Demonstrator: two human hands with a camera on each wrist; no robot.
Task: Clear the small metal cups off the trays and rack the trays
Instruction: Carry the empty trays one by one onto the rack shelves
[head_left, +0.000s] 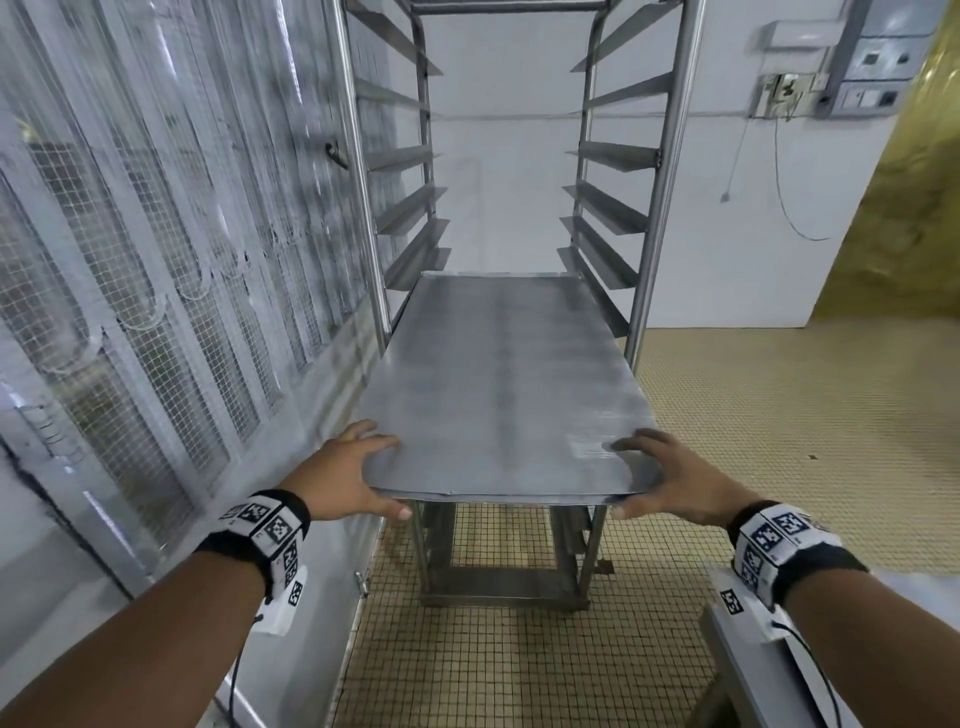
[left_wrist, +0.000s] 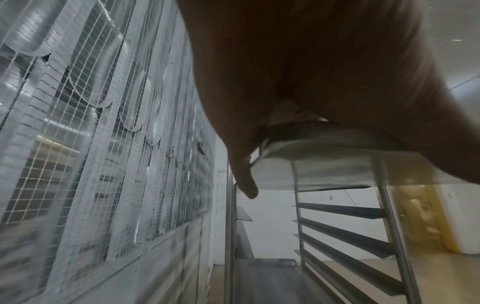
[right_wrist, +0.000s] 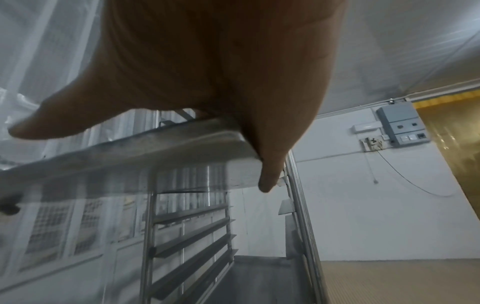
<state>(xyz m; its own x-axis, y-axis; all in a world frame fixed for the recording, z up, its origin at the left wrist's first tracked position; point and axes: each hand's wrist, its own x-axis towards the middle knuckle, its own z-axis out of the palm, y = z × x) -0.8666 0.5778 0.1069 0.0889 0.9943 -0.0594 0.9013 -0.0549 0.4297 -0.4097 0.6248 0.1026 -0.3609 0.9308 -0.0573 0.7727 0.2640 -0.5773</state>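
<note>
A flat grey metal tray (head_left: 498, 384) lies level, its far half between the side rails of a tall steel rack (head_left: 670, 156). No cups show on it. My left hand (head_left: 358, 475) grips the tray's near left corner, fingers over the top and thumb along the near edge. My right hand (head_left: 657, 478) grips the near right corner the same way. From below, the left wrist view shows the tray's underside (left_wrist: 324, 168) against my left hand (left_wrist: 259, 160). The right wrist view shows the tray's rim (right_wrist: 182, 152) in my right hand (right_wrist: 259, 156).
The rack has several angled runners (head_left: 608, 210) on both sides, bare above the tray. A wire-mesh wall (head_left: 156, 291) runs close on the left. A white wall (head_left: 753, 218) with a hanging cable stands behind. A metal table corner (head_left: 748, 654) sits at lower right on the tiled floor (head_left: 779, 441).
</note>
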